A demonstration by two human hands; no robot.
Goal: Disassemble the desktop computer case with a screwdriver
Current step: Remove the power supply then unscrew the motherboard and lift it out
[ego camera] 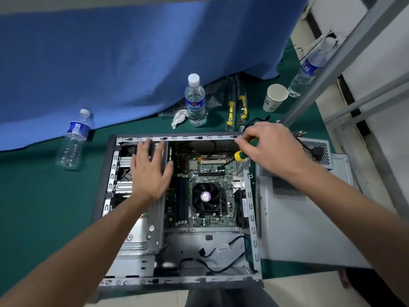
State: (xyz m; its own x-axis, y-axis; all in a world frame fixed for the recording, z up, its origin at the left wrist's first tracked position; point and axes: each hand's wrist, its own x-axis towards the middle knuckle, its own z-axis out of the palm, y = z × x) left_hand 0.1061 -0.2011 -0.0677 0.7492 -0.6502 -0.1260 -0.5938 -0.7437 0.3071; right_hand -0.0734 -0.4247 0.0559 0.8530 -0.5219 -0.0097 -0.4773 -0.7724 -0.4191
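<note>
The desktop computer case lies open on its side on the green table, showing the motherboard and its black CPU fan. My left hand rests flat, fingers spread, on the drive cage at the case's upper left. My right hand is over the case's upper right corner, gripping a screwdriver with a yellow and green handle. Its shaft points down toward the board near the expansion slots; the tip is hard to make out.
The removed side panel lies right of the case, with a power supply behind it. Behind the case stand a water bottle, a paper cup and two yellow-handled tools. Another bottle lies at left. A metal frame rises at right.
</note>
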